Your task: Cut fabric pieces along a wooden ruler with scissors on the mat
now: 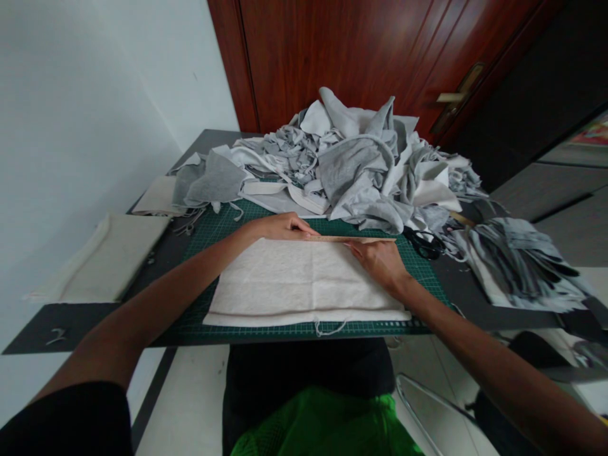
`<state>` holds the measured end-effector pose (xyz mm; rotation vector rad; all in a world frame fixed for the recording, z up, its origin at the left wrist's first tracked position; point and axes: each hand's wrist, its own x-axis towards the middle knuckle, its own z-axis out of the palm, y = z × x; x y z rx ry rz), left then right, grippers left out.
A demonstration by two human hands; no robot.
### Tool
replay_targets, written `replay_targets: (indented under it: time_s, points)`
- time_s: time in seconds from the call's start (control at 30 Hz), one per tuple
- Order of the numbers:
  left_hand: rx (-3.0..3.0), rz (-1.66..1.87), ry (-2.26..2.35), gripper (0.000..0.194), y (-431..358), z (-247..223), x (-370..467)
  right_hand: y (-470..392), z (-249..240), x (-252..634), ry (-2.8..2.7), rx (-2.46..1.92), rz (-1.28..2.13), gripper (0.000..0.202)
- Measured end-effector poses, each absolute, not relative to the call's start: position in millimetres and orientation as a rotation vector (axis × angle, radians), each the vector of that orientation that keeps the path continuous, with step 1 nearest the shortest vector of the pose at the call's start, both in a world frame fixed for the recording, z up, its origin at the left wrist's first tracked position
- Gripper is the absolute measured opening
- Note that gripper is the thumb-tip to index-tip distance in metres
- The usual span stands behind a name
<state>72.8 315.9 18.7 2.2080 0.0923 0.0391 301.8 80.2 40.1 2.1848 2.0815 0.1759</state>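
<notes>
A cream folded cloth (280,278) lies flat on a green cutting mat (199,250), with a loose thread at its near edge. Along the cloth's far edge runs a thin wooden ruler (332,239). My left hand (285,226) is closed at the ruler's left part, fingertips pressed on it. Bent over the cloth's far right corner, my right hand (380,261) has its fingers closed against the ruler's right part; its grip is partly hidden.
Grey and white fabric scraps (361,171) are heaped at the back of the dark table (97,320). Black-handled scissors (427,244) lie right of the mat, near stacked grey cloth pieces (527,259). Another folded cream cloth (104,256) rests at the left edge.
</notes>
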Motion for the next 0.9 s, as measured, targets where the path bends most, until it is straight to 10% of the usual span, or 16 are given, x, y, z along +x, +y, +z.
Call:
replay_targets:
  time_s: [0.9]
  points:
    - [2.263, 0.058, 0.087, 0.045, 312, 22, 71, 33, 17, 399, 1.935, 2.337, 0.438, 0.044]
